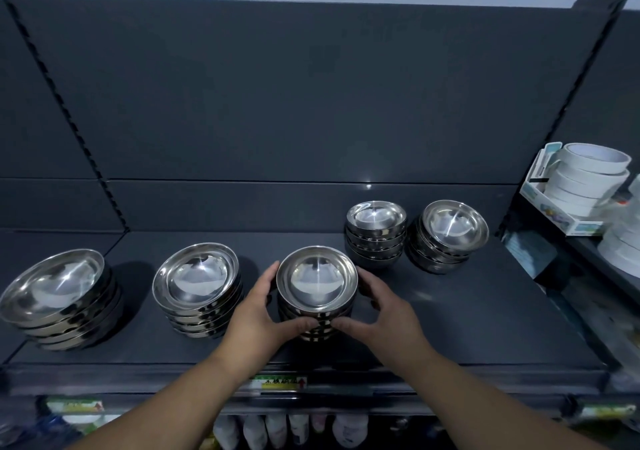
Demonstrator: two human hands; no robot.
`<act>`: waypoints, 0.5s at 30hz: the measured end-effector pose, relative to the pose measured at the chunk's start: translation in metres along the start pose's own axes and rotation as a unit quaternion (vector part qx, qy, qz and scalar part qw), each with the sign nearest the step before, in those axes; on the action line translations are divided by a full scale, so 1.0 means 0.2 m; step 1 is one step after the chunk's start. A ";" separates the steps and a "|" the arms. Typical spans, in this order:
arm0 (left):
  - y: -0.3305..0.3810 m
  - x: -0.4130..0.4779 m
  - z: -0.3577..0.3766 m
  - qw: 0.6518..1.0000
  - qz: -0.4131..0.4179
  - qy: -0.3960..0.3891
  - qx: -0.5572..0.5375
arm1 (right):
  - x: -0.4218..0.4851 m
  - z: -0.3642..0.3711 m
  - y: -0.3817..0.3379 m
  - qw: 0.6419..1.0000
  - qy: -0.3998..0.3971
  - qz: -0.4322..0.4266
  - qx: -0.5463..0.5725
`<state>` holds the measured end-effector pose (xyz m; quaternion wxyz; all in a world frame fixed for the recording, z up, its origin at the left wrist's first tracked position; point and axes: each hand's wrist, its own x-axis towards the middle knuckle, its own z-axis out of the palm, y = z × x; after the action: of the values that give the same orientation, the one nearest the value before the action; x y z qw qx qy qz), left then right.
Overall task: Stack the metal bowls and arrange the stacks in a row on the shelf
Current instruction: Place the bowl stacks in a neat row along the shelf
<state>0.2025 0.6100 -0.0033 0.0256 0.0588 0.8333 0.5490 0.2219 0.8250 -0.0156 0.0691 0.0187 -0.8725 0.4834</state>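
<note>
Several stacks of shiny metal bowls stand on the dark shelf (467, 318). The middle stack (317, 278) sits near the front, and both my hands are around it: my left hand (258, 311) grips its left side and my right hand (384, 311) grips its right side, thumbs meeting at the front low on the stack. To its left stand a stack (195, 278) and, far left, a wider stack (52, 285). Two more stacks (376, 221) (452, 223) stand side by side further back on the right.
A dark back panel rises behind the shelf. On a neighbouring shelf at the right lie rolls of white tape (585, 179) in a carton. A price label (277, 382) is on the shelf's front edge, with bottles (287, 429) on the level below.
</note>
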 end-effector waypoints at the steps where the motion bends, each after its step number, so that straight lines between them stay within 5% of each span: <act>1: 0.00 0.00 0.00 1.000 0.001 -0.004 -0.002 | 0.00 0.00 0.00 1.000 0.002 0.001 0.000; 15: -0.01 0.00 0.00 1.000 -0.002 -0.023 -0.019 | -0.02 0.00 0.00 1.000 0.003 0.004 -0.012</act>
<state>0.2018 0.6090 -0.0042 0.0473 0.0693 0.8222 0.5630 0.2253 0.8246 -0.0159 0.0694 0.0127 -0.8780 0.4735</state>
